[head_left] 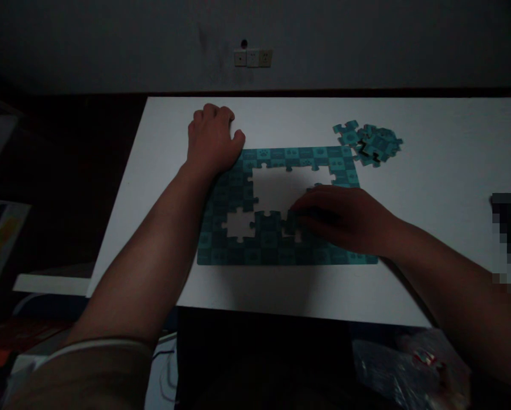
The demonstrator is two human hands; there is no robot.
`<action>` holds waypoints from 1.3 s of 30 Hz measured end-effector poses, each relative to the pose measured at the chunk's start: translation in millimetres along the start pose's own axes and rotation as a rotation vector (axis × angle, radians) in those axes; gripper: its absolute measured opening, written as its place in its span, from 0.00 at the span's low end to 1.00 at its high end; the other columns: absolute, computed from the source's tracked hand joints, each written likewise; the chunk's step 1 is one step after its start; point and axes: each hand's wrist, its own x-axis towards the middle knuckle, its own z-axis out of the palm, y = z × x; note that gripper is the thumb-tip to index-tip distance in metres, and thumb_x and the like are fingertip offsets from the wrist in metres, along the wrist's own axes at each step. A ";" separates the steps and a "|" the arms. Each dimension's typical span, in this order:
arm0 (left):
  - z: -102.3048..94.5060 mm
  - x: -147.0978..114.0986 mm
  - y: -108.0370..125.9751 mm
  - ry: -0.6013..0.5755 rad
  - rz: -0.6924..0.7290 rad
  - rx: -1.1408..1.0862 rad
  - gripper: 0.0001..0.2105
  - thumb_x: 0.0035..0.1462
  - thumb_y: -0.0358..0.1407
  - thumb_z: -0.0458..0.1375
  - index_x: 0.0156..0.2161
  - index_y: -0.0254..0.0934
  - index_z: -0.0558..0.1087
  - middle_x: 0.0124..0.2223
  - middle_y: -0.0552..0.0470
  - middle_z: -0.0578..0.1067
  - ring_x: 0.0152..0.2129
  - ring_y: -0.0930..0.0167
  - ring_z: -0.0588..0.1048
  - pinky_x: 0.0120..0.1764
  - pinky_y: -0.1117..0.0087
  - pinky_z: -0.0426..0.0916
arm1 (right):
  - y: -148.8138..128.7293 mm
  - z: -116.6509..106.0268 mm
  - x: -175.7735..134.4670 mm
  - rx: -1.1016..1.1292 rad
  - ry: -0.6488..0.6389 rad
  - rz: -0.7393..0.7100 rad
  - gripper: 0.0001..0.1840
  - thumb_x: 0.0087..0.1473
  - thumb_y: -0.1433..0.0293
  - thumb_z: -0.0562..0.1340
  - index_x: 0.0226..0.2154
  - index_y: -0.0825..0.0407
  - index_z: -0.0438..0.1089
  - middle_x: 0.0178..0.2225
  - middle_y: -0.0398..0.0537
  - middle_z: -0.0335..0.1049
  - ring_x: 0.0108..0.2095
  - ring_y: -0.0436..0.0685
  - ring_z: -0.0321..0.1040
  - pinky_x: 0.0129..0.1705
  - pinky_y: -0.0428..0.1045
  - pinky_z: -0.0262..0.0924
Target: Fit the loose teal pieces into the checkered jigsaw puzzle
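Note:
A teal jigsaw puzzle [272,253] with a checkered pattern lies flat on the white table. A large gap shows in its middle and a smaller gap at its lower left. My right hand [345,219] is over the puzzle's right half, with thumb and fingers pinched on a puzzle piece [289,224] at a gap in the lower middle. Part of that piece is hidden by the fingers, and I cannot tell whether it sits flat. My left hand [215,136] rests at the puzzle's upper left corner, thumb apart from the loosely bent fingers, holding nothing.
A pile of loose puzzle pieces [381,145] lies beyond the puzzle's upper right corner. The white table [443,148] runs back to a wall with sockets [252,58]. Clear plastic bags [400,364] are below the front edge. The room is dim.

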 end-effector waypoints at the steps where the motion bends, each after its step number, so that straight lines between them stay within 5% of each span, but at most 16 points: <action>1: -0.2 -0.5 0.6 0.003 0.001 0.006 0.47 0.58 0.70 0.60 0.79 0.59 0.81 0.73 0.44 0.85 0.86 0.29 0.55 0.84 0.18 0.48 | 0.0 0.1 0.1 0.000 0.003 0.002 0.15 0.79 0.66 0.67 0.59 0.43 0.89 0.47 0.52 0.92 0.42 0.66 0.90 0.52 0.61 0.85; 11: -8.3 -8.6 12.1 -0.005 -0.014 0.049 0.42 0.61 0.65 0.58 0.76 0.58 0.82 0.76 0.46 0.83 0.84 0.31 0.59 0.85 0.21 0.53 | 1.5 0.5 -2.2 0.003 -0.001 -0.004 0.15 0.81 0.66 0.67 0.60 0.44 0.88 0.48 0.53 0.91 0.44 0.66 0.90 0.54 0.60 0.85; 23: -4.1 -1.0 3.1 -0.044 0.008 -0.025 0.62 0.44 0.73 0.59 0.86 0.61 0.76 0.72 0.45 0.86 0.87 0.28 0.46 0.82 0.20 0.42 | -8.5 -2.7 -1.0 0.094 0.024 0.061 0.12 0.78 0.66 0.69 0.56 0.40 0.89 0.49 0.50 0.93 0.46 0.65 0.92 0.52 0.60 0.84; 34: -4.2 -1.2 3.0 -0.048 -0.002 0.040 0.59 0.47 0.76 0.54 0.84 0.61 0.76 0.72 0.43 0.84 0.83 0.30 0.53 0.81 0.21 0.45 | -9.9 -5.0 -2.1 0.166 0.124 0.100 0.10 0.74 0.64 0.74 0.54 0.41 0.92 0.44 0.46 0.95 0.39 0.61 0.91 0.44 0.54 0.82; 39: -5.3 -2.6 4.6 -0.048 0.011 0.007 0.62 0.43 0.73 0.58 0.85 0.61 0.76 0.71 0.44 0.86 0.86 0.28 0.49 0.81 0.20 0.43 | -10.7 -1.8 -1.6 0.138 0.088 0.132 0.11 0.73 0.62 0.74 0.53 0.38 0.93 0.41 0.42 0.94 0.34 0.60 0.90 0.41 0.54 0.82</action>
